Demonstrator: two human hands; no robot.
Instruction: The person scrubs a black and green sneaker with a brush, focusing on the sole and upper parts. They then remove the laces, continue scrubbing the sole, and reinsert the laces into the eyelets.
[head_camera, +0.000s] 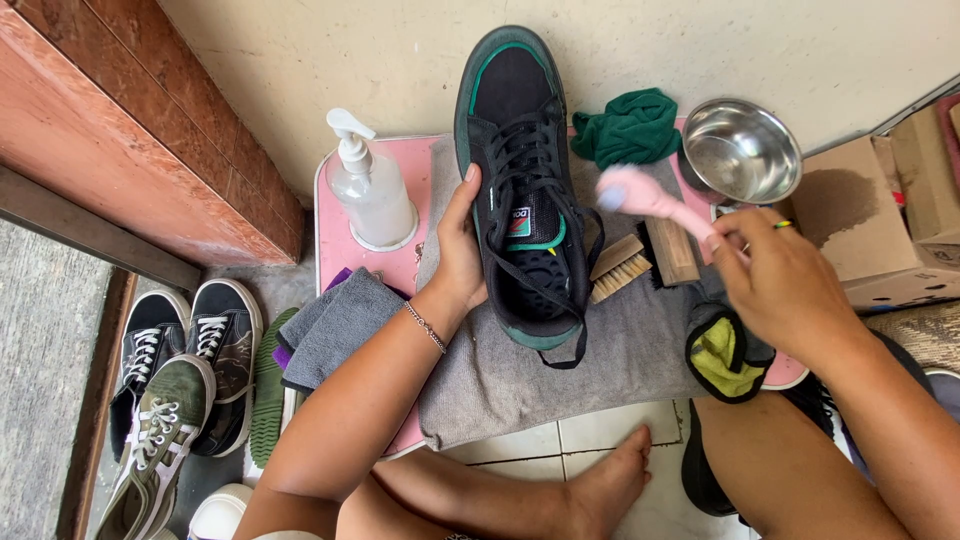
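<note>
Gripping the side of a black sneaker with green trim (520, 180), the left hand (460, 250) has its fingers curled around the shoe's edge and its thumb along the upper, propping it on a grey towel (560, 370) spread over a small pink table (345, 245). The right hand (780, 280) is closed around the handle of a pink brush (640, 195), whose blurred head sits just beside the laces. Two wooden brushes (645, 258) lie on the towel between shoe and right hand. A clear pump bottle (370, 190) stands left of the shoe, a green cloth (628, 128) and a steel bowl (740, 150) behind it. Folded grey cloths (335, 325) hang off the table's left edge, near several sneakers (190, 370) on the floor.
</note>
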